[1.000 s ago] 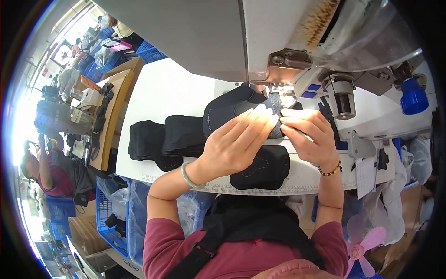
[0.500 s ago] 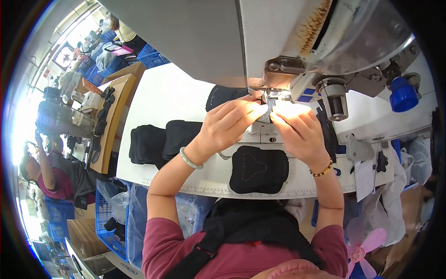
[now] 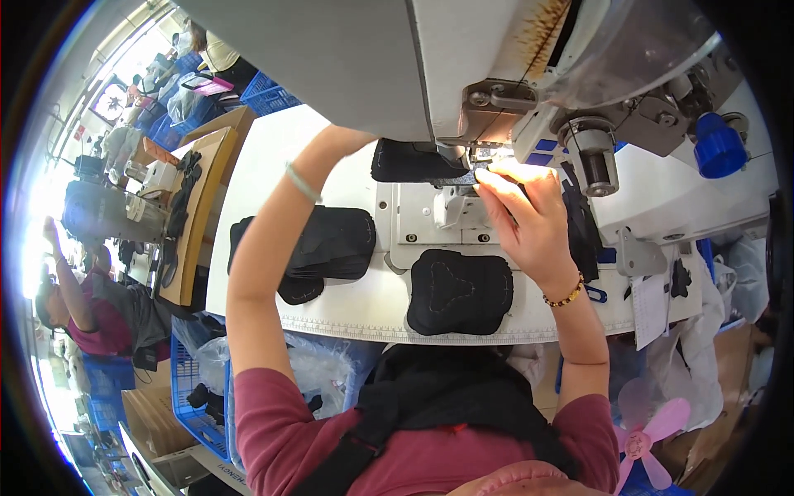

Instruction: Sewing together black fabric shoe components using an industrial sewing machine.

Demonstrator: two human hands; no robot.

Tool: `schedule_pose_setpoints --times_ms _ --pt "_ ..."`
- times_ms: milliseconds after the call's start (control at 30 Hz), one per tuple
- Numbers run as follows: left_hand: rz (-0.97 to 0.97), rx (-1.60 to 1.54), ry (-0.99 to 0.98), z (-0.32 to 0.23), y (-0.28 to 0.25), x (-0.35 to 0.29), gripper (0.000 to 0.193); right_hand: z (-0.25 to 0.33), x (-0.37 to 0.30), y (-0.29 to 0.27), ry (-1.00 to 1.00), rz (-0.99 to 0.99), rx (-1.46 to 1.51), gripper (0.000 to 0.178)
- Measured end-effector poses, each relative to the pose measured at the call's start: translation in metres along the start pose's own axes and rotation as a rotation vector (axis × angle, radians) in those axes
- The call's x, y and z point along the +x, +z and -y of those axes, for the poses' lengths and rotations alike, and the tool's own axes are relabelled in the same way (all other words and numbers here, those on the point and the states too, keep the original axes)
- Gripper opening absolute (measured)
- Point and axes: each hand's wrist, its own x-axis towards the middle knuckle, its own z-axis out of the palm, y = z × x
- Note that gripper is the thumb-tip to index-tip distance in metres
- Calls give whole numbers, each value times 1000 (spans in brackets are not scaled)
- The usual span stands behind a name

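Note:
A black fabric pad [image 3: 409,163] lies under the needle area of the white sewing machine [image 3: 463,66]. My right hand [image 3: 533,219] is at the pad's right end, thumb and forefinger pinched together on its greyish edge. My left arm stretches forward, and my left hand [image 3: 351,139] passes behind the machine head, so its fingers are hidden. Another black pad [image 3: 460,291], with a stitched rounded outline, rests near the table's front edge. To its left is a stack of black pads [image 3: 335,244], beside my left forearm.
A metal plate [image 3: 413,227] and presser parts are in front of the needle. Black straps [image 3: 581,223] and a blue clip-like item [image 3: 595,294] lie right of my right hand. Blue baskets [image 3: 198,397] with plastic bags stand below the table; a pink fan [image 3: 637,446] is at lower right.
My left hand has left the fabric at the needle and moved forward-left behind the machine head. My right hand stays near the needle. The stack at left shows more fully and looks shifted.

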Motion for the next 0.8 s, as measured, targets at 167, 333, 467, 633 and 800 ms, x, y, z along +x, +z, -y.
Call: schedule_pose_setpoints --times_ms 167,333,467,633,800 --pt "154 -861 52 4 12 10 20 -4 -5 -4 -74 56 18 26" --pt "392 -1176 -282 6 19 4 26 -4 -7 -5 -89 48 14 27" --pt "524 -1358 -487 -1 21 2 32 -2 -7 -5 -76 33 19 28" --pt "118 -1226 -638 -65 24 -13 27 13 -10 -3 -143 68 -93 35" --pt "53 -1353 -711 -70 31 -26 28 19 -9 6 -167 90 -186 42"
